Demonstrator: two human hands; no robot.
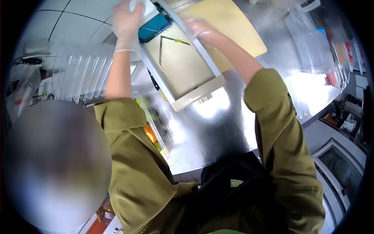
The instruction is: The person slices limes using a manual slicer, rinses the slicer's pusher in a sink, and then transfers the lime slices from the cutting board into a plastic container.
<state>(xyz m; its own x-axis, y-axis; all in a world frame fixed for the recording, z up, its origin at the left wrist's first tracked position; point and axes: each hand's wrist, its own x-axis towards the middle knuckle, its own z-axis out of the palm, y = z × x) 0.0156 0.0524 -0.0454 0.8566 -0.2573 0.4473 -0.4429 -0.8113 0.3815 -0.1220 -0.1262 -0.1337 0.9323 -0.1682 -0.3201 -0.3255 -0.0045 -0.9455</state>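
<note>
A mandoline slicer (pixel 183 72) with a pale bed and grey side rails lies tilted in front of me. A bit of green food (pixel 181 41) sits on its V-shaped blade (pixel 161 50). Above the blade is a translucent teal carriage (pixel 156 27) with dark edges. My left hand (pixel 125 22), in a clear glove, is closed around a white block (pixel 147 9) at the far end of the slicer. My right hand (pixel 198 28), also gloved, is smeared by motion beside the right rail, over a yellowish cutting board (pixel 239 27).
A clear tray (pixel 165 150) of orange and green pieces stands by my left forearm. Several nested clear containers (pixel 83 74) line the left, against white tiles. More clear tubs (pixel 313 46) stand at the right of the steel counter (pixel 194 138). A large round blur covers the lower left.
</note>
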